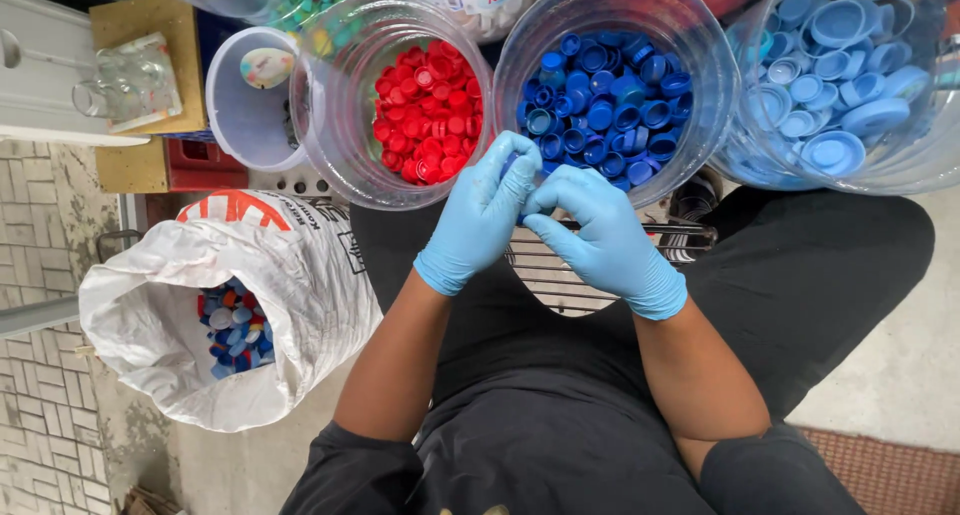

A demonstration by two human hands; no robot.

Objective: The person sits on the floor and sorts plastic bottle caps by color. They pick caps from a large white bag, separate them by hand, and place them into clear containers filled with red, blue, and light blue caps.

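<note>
Both blue-gloved hands meet mid-frame, left hand (483, 215) and right hand (600, 237), fingertips pinched together on something tiny, probably a dark blue cap, though it's hidden. They sit just below the clear plastic jar of dark blue bottle caps (608, 85), with the clear jar of red caps (425, 110) beside it. White sack of mixed caps (235, 315) lower left. Best to keep fingertips over the right jar.
</note>
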